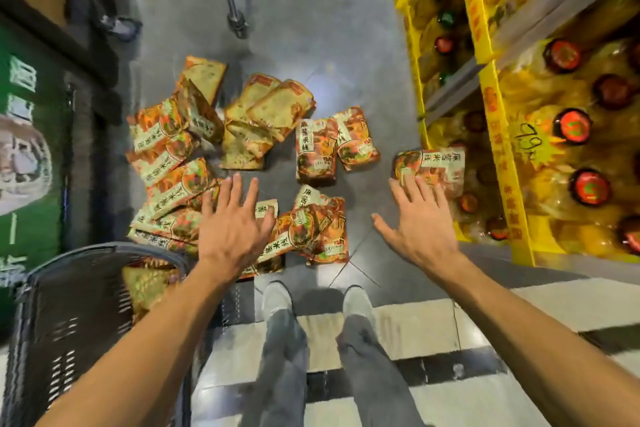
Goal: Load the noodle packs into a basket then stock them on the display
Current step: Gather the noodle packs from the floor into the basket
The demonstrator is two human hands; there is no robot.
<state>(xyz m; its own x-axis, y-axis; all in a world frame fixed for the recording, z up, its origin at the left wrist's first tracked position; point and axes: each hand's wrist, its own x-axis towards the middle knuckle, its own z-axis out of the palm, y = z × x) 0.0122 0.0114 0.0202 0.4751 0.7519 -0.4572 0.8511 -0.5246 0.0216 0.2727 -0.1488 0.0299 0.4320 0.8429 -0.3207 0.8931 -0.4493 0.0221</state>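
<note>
Several orange noodle packs (pixel 242 135) lie scattered on the grey floor in front of me. My left hand (pixel 232 225) hovers over the near packs with its fingers spread and holds nothing. My right hand (pixel 420 222) reaches out with straight fingers; its fingertips overlap a single pack (pixel 436 168) lying by the yellow shelf. A dark plastic basket (pixel 69 322) stands at the lower left with at least one pack (pixel 145 284) inside it.
A yellow display rack (pixel 498 135) full of oil bottles with red caps lines the right side. Green cartons (pixel 27 149) stack on the left. A metal leg (pixel 237 21) stands farther ahead. My two feet (pixel 315 302) stand just behind the packs.
</note>
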